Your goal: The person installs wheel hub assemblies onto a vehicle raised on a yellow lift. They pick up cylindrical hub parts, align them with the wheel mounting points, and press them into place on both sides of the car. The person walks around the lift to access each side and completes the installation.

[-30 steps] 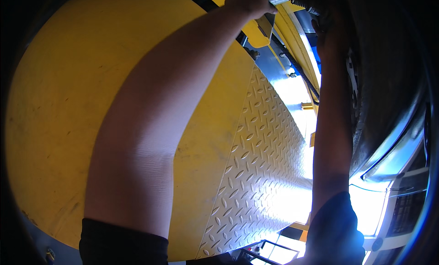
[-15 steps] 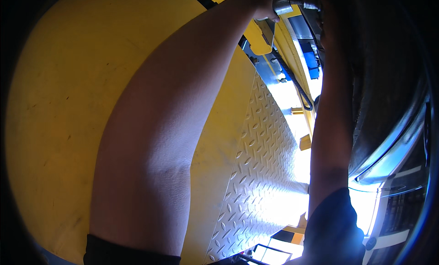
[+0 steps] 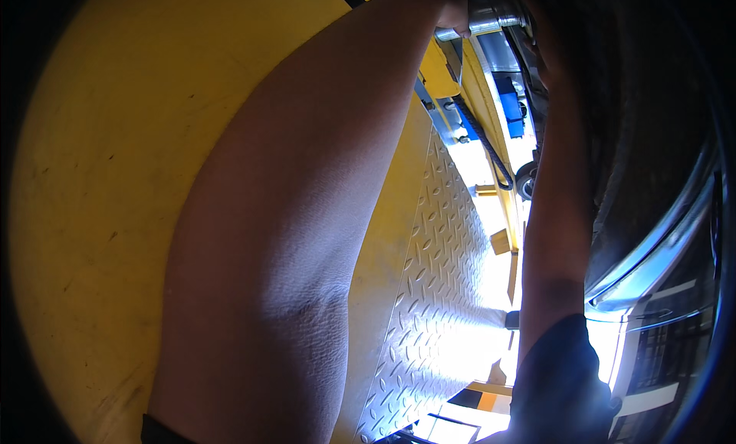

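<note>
Both my forearms reach up to the top edge of the head view. My left hand (image 3: 454, 13) is cut off by that edge; the part in view is wrapped against the left end of a shiny silver metal cylinder (image 3: 494, 19). At the cylinder's right end is my right hand (image 3: 538, 41), in deep shadow beside a large dark curved body. Its fingers do not show clearly, so I cannot see whether it grips anything.
A broad yellow panel (image 3: 100, 175) fills the left, with a raised-tread metal plate (image 3: 429, 237) along its right side. Beyond are a yellow beam (image 3: 484, 83), a black hose (image 3: 483, 133) and a blue block (image 3: 509, 106). A dark curved body (image 3: 652, 137) bounds the right.
My left forearm has shifted right and upward in the view. More of the silver cylinder shows between my hands. The background beam and hose have shifted slightly.
</note>
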Action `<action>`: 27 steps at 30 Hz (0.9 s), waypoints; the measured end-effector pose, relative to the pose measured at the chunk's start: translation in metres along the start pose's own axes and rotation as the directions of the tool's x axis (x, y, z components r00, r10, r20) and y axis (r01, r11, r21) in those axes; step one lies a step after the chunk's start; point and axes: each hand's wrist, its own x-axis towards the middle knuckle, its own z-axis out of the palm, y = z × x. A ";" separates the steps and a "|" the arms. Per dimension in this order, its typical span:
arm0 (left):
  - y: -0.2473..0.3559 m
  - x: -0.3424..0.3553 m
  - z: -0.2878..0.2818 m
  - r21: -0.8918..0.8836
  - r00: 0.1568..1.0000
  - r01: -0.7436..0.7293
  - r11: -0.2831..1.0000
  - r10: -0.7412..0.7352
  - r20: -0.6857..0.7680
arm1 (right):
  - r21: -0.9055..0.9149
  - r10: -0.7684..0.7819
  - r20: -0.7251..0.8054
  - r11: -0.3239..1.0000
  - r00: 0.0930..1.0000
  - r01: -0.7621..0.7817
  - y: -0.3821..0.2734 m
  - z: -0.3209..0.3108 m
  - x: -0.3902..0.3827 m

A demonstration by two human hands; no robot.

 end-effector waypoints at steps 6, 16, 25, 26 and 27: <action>0.004 -0.003 0.000 0.087 1.000 -0.007 0.996 0.006 0.011 | -0.043 -0.012 -0.038 0.999 0.999 0.010 -0.001 0.004 0.001; 0.005 -0.003 0.000 -0.126 0.980 -0.163 0.979 0.145 -0.139 | -0.066 -0.006 -0.046 0.998 0.999 0.003 -0.006 0.015 0.006; 0.036 -0.007 0.003 -0.215 0.958 -0.142 0.966 0.080 -0.274 | -0.093 -0.004 -0.058 0.996 0.998 -0.002 -0.012 0.017 0.007; 0.037 -0.004 0.006 -0.160 0.954 -0.110 0.981 0.058 -0.295 | -0.095 -0.005 -0.063 0.995 0.998 -0.001 -0.012 0.017 0.007; 0.038 -0.001 0.009 -0.106 0.948 -0.078 0.991 0.041 -0.317 | -0.099 -0.002 -0.064 0.995 0.998 -0.004 -0.012 0.018 0.007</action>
